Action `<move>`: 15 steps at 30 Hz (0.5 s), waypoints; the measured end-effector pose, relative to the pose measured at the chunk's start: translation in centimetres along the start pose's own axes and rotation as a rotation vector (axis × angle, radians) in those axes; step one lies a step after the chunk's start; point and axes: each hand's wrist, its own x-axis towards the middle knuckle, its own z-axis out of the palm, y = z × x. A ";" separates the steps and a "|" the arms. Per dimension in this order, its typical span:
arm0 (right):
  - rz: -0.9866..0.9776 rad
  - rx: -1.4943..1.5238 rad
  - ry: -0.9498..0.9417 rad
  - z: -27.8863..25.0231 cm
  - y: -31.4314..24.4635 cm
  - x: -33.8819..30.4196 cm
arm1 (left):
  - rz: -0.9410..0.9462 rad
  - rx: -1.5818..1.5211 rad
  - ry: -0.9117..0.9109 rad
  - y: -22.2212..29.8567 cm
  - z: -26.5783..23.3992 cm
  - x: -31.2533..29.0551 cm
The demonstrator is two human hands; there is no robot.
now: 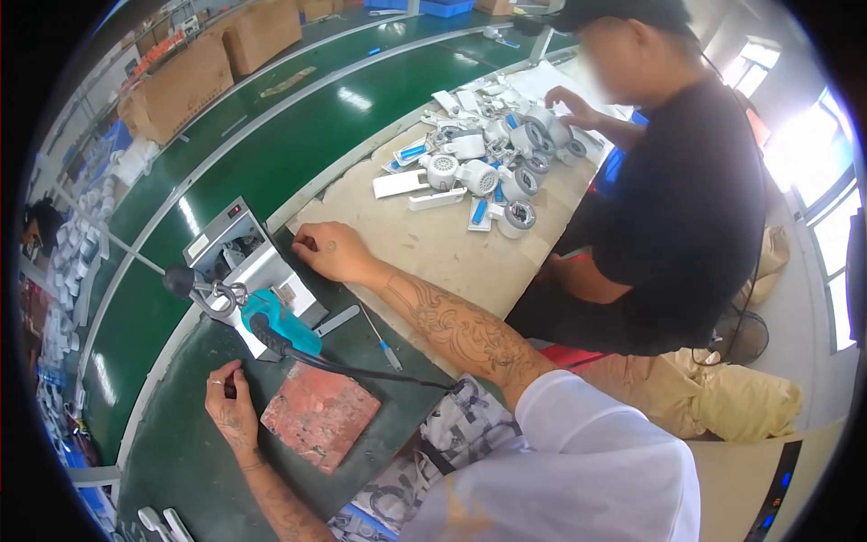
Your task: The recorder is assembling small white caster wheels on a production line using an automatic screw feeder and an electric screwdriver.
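Note:
My left hand (232, 411) rests on the dark green bench top, left of a worn reddish square mat (321, 416). Its fingers are curled inward; a dark patch shows between them, and I cannot make out whether it is an object. My right hand (336, 253) lies at the edge of the beige table, right of a grey metal bench machine (244, 262) with a small display. Those fingers are closed too, their inside hidden. Close to the machine stands a teal-handled tool (282, 322) with a black cable. A thin screwdriver (383, 343) lies between my forearms.
White handheld fan-like parts (488, 158) are heaped on the beige table (361, 194). A co-worker in black (668, 208) sits at its right, one hand at the heap. Beyond runs a green conveyor (280, 135) with cardboard boxes (181, 95). White pieces (163, 524) lie bottom left.

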 end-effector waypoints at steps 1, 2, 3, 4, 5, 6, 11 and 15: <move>0.002 0.015 0.003 0.0 0.0 0.0 | 0.005 0.005 -0.002 -0.1 0.0 0.0; 0.004 0.031 0.005 0.0 0.0 0.0 | 0.011 0.011 -0.003 -0.1 0.0 0.0; 0.003 0.031 0.001 0.0 0.0 0.0 | 0.007 0.011 -0.001 0.1 0.0 0.0; 0.011 0.033 -0.001 0.0 0.1 0.0 | 0.003 0.008 0.000 0.2 0.0 0.0; 0.018 0.035 -0.003 0.0 0.1 0.0 | -0.001 0.004 0.000 0.3 0.1 -0.1; 0.019 0.037 -0.005 0.0 0.1 0.0 | -0.003 0.006 0.000 0.3 0.0 0.0; 0.002 0.023 0.002 -0.1 0.1 0.1 | 0.017 0.036 -0.023 -0.1 -0.1 -0.1; 0.005 0.023 -0.007 0.0 0.1 0.1 | 0.044 0.036 -0.012 -0.1 0.0 0.0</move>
